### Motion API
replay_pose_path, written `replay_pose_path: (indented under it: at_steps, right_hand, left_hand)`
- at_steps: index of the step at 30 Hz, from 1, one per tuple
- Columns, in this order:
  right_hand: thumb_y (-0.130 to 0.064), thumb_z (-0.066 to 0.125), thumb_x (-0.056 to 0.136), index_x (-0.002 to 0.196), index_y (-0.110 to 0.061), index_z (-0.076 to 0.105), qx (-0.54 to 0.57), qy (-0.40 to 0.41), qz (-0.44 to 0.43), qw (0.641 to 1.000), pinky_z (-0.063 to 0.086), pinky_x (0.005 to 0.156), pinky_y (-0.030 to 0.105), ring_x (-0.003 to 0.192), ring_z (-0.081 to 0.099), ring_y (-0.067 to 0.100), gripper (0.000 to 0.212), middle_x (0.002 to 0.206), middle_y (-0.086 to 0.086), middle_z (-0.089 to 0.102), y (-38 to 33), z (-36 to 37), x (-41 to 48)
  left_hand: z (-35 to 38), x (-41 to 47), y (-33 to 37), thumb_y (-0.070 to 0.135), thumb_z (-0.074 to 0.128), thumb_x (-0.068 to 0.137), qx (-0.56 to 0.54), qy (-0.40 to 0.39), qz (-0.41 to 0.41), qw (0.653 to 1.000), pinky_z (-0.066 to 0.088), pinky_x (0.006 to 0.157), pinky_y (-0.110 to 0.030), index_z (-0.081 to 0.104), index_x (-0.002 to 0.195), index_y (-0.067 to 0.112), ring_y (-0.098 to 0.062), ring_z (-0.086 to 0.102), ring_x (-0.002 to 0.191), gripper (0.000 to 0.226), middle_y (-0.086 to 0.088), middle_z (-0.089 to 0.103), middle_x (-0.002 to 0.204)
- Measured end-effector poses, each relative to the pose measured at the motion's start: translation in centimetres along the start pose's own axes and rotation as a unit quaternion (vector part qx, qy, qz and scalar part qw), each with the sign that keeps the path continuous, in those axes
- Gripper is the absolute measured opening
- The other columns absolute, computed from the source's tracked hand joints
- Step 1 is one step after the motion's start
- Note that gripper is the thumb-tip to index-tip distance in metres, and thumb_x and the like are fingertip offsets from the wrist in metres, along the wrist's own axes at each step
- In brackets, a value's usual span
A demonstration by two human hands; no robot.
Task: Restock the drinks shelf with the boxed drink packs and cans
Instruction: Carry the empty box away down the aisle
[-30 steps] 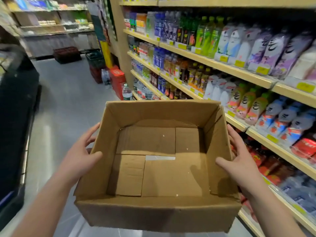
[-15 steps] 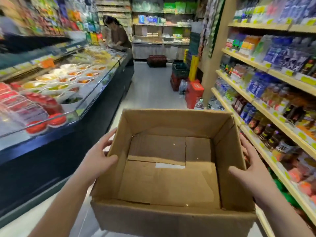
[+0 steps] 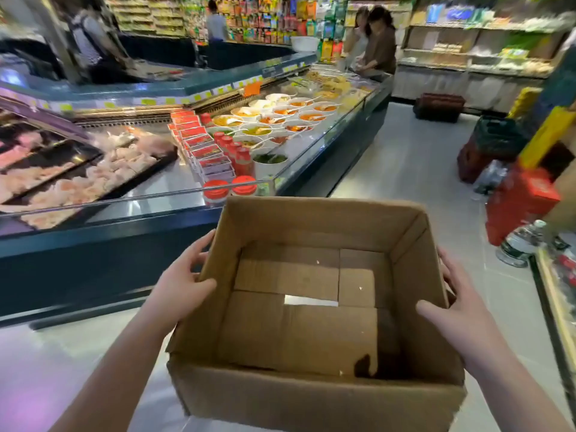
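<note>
An empty brown cardboard box (image 3: 311, 400) with its top open is carried in front of me at waist height. My left hand (image 3: 180, 285) grips its left wall, thumb hooked over the rim and fingers spread on the outside. My right hand (image 3: 452, 319) grips the right wall the same way. Only folded bottom flaps and a strip of tape show inside. A corner of the drinks shelf (image 3: 558, 307) shows at the right edge, blurred. No drink packs or cans are in the box.
A long chilled deli counter (image 3: 327, 169) with bowls and trays runs along the left. Red cartons (image 3: 520, 201), water bottles (image 3: 520, 244) and stacked crates (image 3: 495, 141) stand on the floor at right. People (image 3: 378, 42) stand at the counter's far end. The grey aisle floor runs ahead.
My view has swung left, away from the drinks shelf toward the deli counter and aisle. Both hands keep the same hold on the box.
</note>
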State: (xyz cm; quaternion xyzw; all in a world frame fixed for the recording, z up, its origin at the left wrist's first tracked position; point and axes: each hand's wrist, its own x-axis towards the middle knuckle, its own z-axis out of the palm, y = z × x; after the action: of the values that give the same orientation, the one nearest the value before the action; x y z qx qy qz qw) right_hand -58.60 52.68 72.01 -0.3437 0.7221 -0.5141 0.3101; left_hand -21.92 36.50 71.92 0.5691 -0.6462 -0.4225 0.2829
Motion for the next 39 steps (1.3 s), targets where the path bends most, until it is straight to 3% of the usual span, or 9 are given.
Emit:
replay_pose_path:
  at_steps: [5,8,13,17,25,30,34,39]
  right_hand:
    - [0.011,0.070,0.085,0.145,-0.060,0.036,0.021,-0.101,-0.002,0.995,0.059,0.084,0.043,0.114,0.063,0.015,0.099,0.133,-0.015,0.057,-1.0,5.6,6.1]
    - [0.008,0.070,0.087,0.149,-0.061,0.032,0.025,-0.152,0.003,0.988,0.055,0.095,0.052,0.122,0.057,0.023,0.100,0.138,-0.011,0.051,-2.4,9.4,9.2]
    - [0.002,0.073,0.089,0.156,-0.051,0.029,-0.033,-0.207,-0.028,0.977,0.054,0.095,0.051,0.119,0.051,0.020,0.095,0.154,-0.002,0.044,-4.5,15.4,12.0]
    - [-0.007,0.074,0.092,0.153,-0.058,0.024,-0.057,-0.243,-0.028,0.968,0.054,0.098,0.061,0.130,0.054,0.032,0.094,0.156,-0.004,0.042,-5.6,21.8,13.4]
    - [-0.018,0.078,0.090,0.146,-0.068,0.022,-0.105,-0.251,0.010,0.962,0.052,0.098,0.068,0.136,0.049,0.033,0.094,0.158,-0.011,0.038,-4.6,36.6,14.2]
    - [-0.020,0.075,0.093,0.148,-0.063,0.024,-0.134,-0.219,0.034,0.966,0.050,0.103,0.063,0.140,0.045,0.031,0.087,0.161,-0.013,0.033,-3.6,44.8,13.7]
    - [-0.026,0.067,0.098,0.137,-0.071,0.021,-0.143,-0.202,0.051,0.967,0.043,0.110,0.059,0.144,0.040,0.026,0.075,0.163,-0.016,0.029,-1.2,50.3,13.7]
    - [-0.023,0.068,0.096,0.130,-0.075,0.030,-0.148,-0.204,0.099,0.962,0.044,0.110,0.060,0.132,0.045,0.018,0.072,0.157,-0.016,0.038,5.3,56.0,16.0]
  left_hand:
    - [-3.6,1.0,-1.1,0.013,0.066,0.095,-0.011,0.062,-0.051,0.997,0.060,0.083,-0.038,0.035,0.143,0.057,-0.015,0.063,0.105,0.072,0.019,0.055,0.120]
    - [-5.9,1.4,-1.9,0.009,0.064,0.096,-0.020,0.092,-0.071,0.993,0.061,0.083,-0.036,0.036,0.143,0.057,-0.014,0.062,0.108,0.073,0.017,0.054,0.124]
    - [-9.5,1.9,-4.8,0.007,0.062,0.096,-0.010,0.143,-0.102,0.984,0.059,0.063,-0.020,0.034,0.143,0.058,-0.009,0.062,0.100,0.075,0.022,0.053,0.121]
    - [-13.2,3.0,-8.7,0.008,0.062,0.096,-0.008,0.184,-0.117,0.976,0.056,0.057,-0.015,0.035,0.142,0.059,-0.008,0.062,0.095,0.074,0.025,0.053,0.119]
    - [-22.6,8.9,-18.9,0.008,0.064,0.095,-0.015,0.176,-0.142,0.974,0.061,0.068,-0.025,0.038,0.142,0.059,-0.016,0.067,0.101,0.074,0.020,0.057,0.124]
    - [-27.3,13.5,-25.2,0.011,0.064,0.094,-0.015,0.151,-0.151,0.977,0.063,0.078,-0.035,0.038,0.138,0.064,-0.018,0.066,0.105,0.074,0.022,0.056,0.126]
    - [-28.3,16.5,-31.1,0.011,0.064,0.092,-0.015,0.132,-0.171,0.976,0.060,0.088,-0.048,0.035,0.138,0.069,-0.021,0.063,0.118,0.079,0.015,0.056,0.136]
    - [-26.0,20.0,-39.6,0.015,0.064,0.094,-0.008,0.109,-0.210,0.972,0.055,0.097,-0.048,0.030,0.141,0.068,-0.018,0.057,0.123,0.078,0.023,0.049,0.140]
